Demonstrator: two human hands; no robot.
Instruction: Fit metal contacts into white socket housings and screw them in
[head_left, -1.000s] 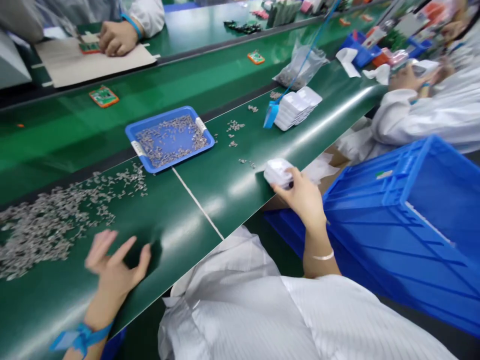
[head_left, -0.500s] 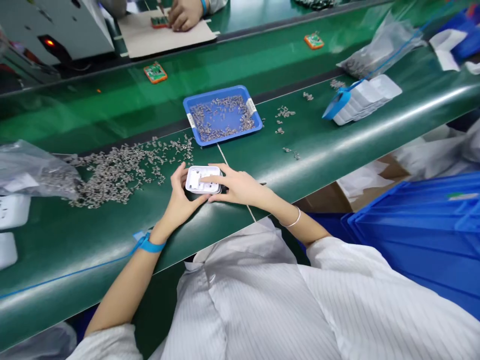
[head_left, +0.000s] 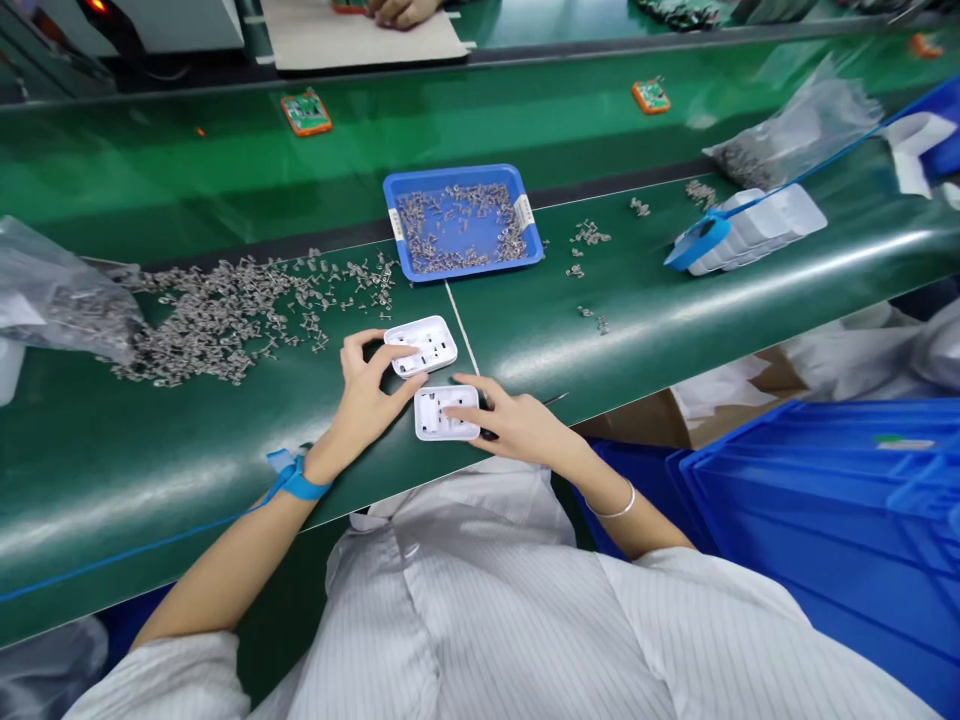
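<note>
My left hand (head_left: 364,388) is closed on the edge of a white plastic socket housing (head_left: 435,343), thumb at the near side and a finger over its open top. Small dark holes and raised ribs show inside that shell. Nearer to my body, my right hand (head_left: 529,430) grips a second, similar white housing (head_left: 430,412), with a fingertip reaching into it. A thin dark tool (head_left: 556,398) sticks out behind the right hand; its kind is unclear. Beyond both housings stands a blue tray (head_left: 466,268) with small metal clips in it.
A heap of metal clips (head_left: 217,320) spills from a clear bag (head_left: 67,300) at left. Stacked white housings (head_left: 757,235) and another bag (head_left: 799,125) lie right. Orange-edged circuit boards (head_left: 306,112) rest on the green belt. Across it is another person's hand (head_left: 401,10).
The white housings, stacked together between my hands before, are now apart: one in the left hand, the other drawn nearer to my body in the right. The view has shifted slightly.
</note>
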